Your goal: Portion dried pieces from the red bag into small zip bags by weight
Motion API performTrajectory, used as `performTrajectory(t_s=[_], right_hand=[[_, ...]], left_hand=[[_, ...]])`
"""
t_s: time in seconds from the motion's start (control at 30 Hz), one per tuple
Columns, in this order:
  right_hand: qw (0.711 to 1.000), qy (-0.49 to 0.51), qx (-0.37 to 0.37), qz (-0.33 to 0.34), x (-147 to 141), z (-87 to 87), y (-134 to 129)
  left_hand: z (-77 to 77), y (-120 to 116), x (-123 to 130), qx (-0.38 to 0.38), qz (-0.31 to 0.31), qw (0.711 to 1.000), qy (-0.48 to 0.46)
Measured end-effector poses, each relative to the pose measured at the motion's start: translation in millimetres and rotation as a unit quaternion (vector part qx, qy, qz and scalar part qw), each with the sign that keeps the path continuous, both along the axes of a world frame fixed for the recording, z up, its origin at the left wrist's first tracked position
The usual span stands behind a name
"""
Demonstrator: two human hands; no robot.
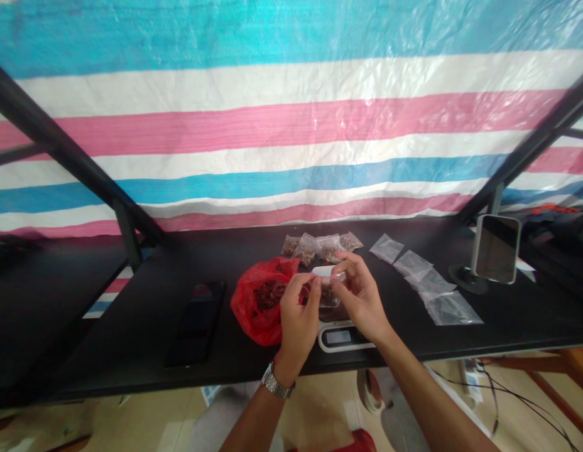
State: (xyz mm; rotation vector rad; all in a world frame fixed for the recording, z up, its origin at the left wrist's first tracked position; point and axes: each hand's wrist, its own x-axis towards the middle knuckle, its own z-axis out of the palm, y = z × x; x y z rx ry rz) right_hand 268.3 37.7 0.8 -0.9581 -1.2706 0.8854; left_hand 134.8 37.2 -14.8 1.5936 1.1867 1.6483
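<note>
Above a white digital scale [338, 338], my left hand [301, 307] and my right hand [360, 292] both pinch the top of a small clear plastic bag [330, 294] with dark brown bits in it. The scale's display is lit, but its digits are too small to read surely. Just left of my left hand lies an open red plastic bag [247, 301] holding dried reddish-brown pieces [267, 294]. Behind my hands, several filled clear bags [308, 248] lie in a row.
Several flat clear bags [428, 276] overlap in a line at the right. Beyond them a phone [496, 248] stands on a round-based holder. A dark tablet or phone [197, 323] lies at the left. Black slanted bars [70, 150] flank the black table [145, 339], with a striped sheet [282, 125] behind.
</note>
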Motion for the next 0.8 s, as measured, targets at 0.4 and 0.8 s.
performTrajectory(t_s=[0.4,0.8], right_hand=[[1.0,-0.013,-0.001,-0.024,-2.2,-2.4,1.2],[1.0,-0.003,0.0,-0.012,-1.8,1.6,-5.5]], left_hand=[[-2.9,1.0,1.1,-0.024,-0.03,0.999,-0.019],[0.4,-3.0,-2.9,0.075,-0.016,0.996,0.044]])
